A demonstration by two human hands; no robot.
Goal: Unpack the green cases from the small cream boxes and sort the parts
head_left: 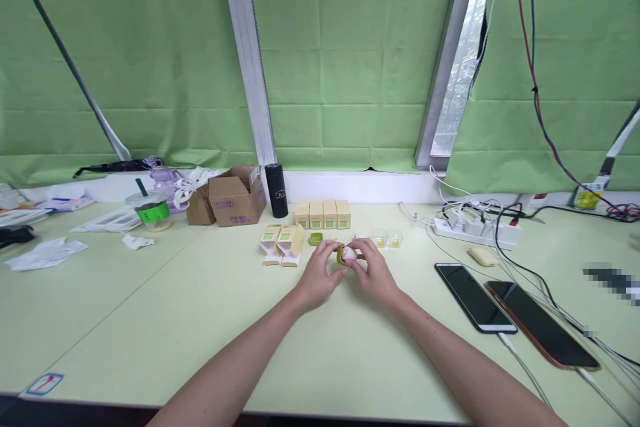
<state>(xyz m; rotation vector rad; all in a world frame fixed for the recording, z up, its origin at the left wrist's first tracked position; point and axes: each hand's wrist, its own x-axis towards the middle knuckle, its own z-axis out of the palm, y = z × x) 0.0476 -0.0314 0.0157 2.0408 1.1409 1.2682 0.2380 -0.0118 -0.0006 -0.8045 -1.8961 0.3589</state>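
My left hand [319, 275] has its fingers closed around a small olive-green cup [341, 255]. Fingers of my right hand [374, 272] pinch a white rounded piece [350, 254], which sits at the cup's opening; how deep it goes in I cannot tell. Just behind my left hand lies a small green square case [316, 239]. Two clear plastic cups with yellow spots, a left one [379, 239] and a right one [395, 239], stand behind my right hand. To the left, two small cardboard boxes [283, 243] have their flaps open.
Several closed little boxes [323, 214] form a row at the back, beside a black bottle [277, 191] and a brown carton [237, 197]. On the right are a white phone [475, 297], a second phone [543, 325], a power strip [477, 232] and loose cables. A drink cup [153, 211] stands left.
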